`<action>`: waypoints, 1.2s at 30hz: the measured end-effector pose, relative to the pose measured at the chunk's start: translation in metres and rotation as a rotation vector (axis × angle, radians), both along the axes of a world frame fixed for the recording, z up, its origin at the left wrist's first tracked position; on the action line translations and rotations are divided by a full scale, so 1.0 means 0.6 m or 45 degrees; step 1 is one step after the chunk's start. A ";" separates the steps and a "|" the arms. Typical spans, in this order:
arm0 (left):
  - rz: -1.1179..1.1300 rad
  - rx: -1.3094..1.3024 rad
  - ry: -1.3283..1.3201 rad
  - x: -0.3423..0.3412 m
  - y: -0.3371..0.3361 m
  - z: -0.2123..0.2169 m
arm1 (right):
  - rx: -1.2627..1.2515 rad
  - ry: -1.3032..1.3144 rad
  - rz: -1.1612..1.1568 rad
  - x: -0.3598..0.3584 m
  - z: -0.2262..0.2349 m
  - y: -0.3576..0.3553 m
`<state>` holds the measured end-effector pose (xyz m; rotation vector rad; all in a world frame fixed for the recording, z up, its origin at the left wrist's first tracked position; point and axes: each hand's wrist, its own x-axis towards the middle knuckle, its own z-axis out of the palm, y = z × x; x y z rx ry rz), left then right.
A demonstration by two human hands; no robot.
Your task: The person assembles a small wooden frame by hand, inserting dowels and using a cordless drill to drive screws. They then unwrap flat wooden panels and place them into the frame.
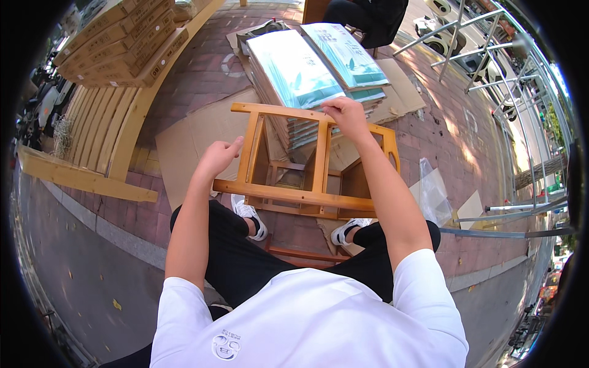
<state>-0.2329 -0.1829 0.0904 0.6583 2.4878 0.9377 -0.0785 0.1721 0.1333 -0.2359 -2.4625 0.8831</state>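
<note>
A honey-coloured wooden furniture frame (321, 156) with open bays lies across in front of my knees. Above its far rail is my right hand (348, 116), thumb and fingertips pinched together at the wood near the middle crosspiece. Whatever is in that pinch is too small to name. My left hand (221, 157) is beside the frame's left end piece, its fingers curled in and the thumb pointing toward the wood. Its palm is hidden, so anything inside it does not show.
Beyond the frame are stacks of flat packages with white and teal covers (300, 70), on flattened cardboard (202, 132). A wooden slatted bench (98, 122) at left bears brown cartons (119, 46). Metal tube racks (457, 40) stand right, near clear plastic film (434, 193).
</note>
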 end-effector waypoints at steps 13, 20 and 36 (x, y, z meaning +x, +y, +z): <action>-0.165 -0.236 0.191 0.058 0.054 0.028 | -0.022 0.158 -0.058 -0.020 -0.053 -0.036; -0.138 -0.226 0.162 0.069 0.050 0.060 | 0.181 -0.025 0.248 0.034 -0.014 0.001; -0.302 -0.296 0.105 0.094 0.080 0.128 | 0.460 -0.511 0.429 0.103 0.046 0.063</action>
